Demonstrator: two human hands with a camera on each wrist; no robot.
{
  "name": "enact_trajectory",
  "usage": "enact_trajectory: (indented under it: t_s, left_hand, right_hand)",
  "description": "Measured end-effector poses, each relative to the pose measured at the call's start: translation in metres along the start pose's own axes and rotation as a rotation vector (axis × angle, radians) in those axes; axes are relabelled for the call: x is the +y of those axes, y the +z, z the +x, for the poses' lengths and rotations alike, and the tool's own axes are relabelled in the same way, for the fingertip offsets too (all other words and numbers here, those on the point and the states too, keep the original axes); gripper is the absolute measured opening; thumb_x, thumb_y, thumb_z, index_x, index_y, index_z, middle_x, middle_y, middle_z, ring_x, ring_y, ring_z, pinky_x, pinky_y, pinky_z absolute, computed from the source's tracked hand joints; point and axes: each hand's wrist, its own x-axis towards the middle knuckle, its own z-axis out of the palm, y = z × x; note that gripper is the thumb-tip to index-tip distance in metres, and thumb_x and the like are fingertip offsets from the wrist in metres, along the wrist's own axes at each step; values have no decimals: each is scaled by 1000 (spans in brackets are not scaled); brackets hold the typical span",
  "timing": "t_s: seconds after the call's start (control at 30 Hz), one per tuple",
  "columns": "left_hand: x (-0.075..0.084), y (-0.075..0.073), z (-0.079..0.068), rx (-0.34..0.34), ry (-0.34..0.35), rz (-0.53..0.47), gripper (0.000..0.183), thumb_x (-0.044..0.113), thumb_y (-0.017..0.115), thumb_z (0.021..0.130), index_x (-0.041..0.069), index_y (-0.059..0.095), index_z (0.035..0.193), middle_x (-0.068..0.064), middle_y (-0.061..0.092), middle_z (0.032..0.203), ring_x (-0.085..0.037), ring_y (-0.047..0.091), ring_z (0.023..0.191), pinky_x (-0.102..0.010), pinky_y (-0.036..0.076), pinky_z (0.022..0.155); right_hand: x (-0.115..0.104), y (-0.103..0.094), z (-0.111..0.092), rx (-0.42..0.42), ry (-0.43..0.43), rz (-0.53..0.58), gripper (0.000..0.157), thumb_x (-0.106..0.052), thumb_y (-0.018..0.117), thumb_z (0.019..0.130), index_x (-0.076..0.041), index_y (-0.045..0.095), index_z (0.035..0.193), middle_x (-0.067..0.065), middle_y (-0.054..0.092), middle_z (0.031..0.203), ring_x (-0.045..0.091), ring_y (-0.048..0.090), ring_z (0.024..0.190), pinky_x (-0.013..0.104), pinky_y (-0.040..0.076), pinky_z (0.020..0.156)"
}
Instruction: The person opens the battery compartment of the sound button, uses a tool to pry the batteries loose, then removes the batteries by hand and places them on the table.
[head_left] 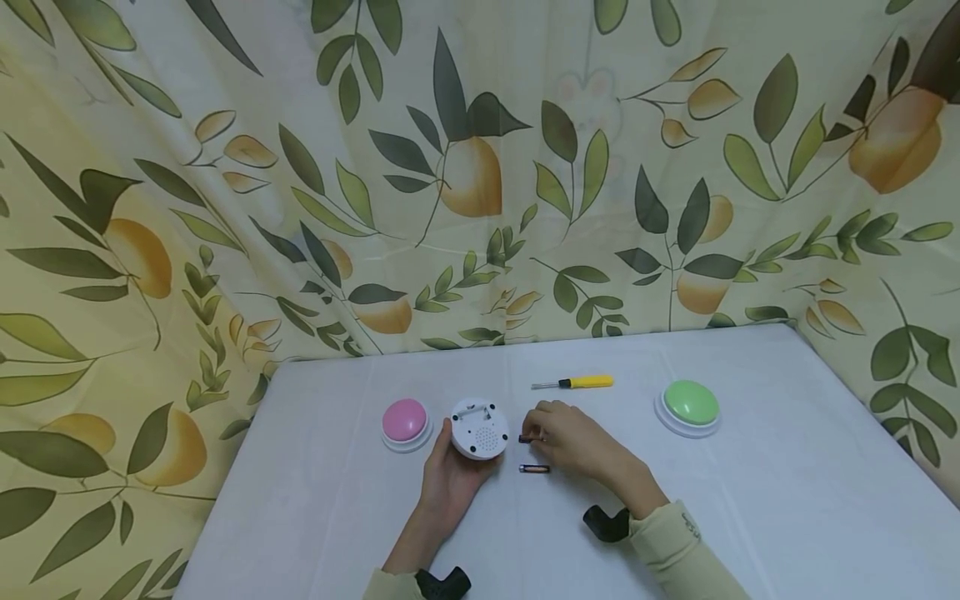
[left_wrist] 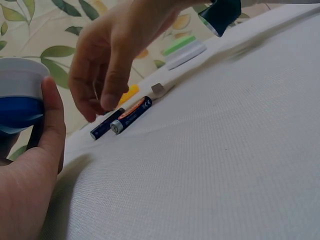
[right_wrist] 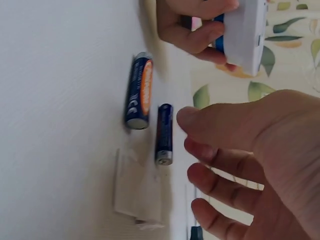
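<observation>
My left hand [head_left: 453,483] grips a round white push-button [head_left: 480,440] with its underside turned up, showing screw holes, a speaker grille and an uncovered battery slot. Its blue dome [left_wrist: 19,111] points down in the left wrist view. Two dark blue batteries with orange on the label lie side by side on the table: the nearer battery [head_left: 535,469] and the farther battery [right_wrist: 164,134]. Over the farther one hovers my right hand [head_left: 573,440], its fingers loosely bent with nothing between them and the thumb tip beside that battery in the right wrist view.
A small flat white piece [right_wrist: 137,187] lies by the batteries. Behind them is a screwdriver [head_left: 588,382] with a yellow handle. A pink button [head_left: 405,419] stands to the left and a green button [head_left: 691,402] to the right on the white-covered table [head_left: 787,467]. Patterned curtain [head_left: 480,250] hangs behind.
</observation>
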Motion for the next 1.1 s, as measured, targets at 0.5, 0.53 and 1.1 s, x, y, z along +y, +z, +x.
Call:
enact_trajectory:
  t_s: [0.5, 0.53, 1.1]
  left_hand:
    - [0, 0, 1, -15, -7, -5, 65, 55, 21, 112, 23, 6, 166, -17, 17, 171, -27, 41, 144, -42, 46, 112]
    - [0, 0, 1, -23, -8, -14, 65, 54, 22, 112, 23, 5, 166, -17, 16, 171, -27, 40, 145, -42, 45, 112]
    - [13, 2, 9, -93, -14, 245, 70, 27, 59, 108, 12, 23, 166, -20, 26, 169, -35, 40, 150, -51, 47, 116]
  right_hand:
    - [4, 5, -1, -58, 55, 52, 13, -6, 75, 92, -17, 73, 99, -9, 67, 93, 8, 59, 83, 36, 52, 81]
    - [4, 5, 0, -60, 56, 54, 13, -6, 76, 92, -17, 73, 99, -9, 67, 93, 8, 59, 84, 37, 51, 82]
    - [9, -13, -1, 36, 81, 146, 14, -10, 69, 98, -13, 73, 111, 0, 73, 106, 13, 63, 91, 36, 54, 82]
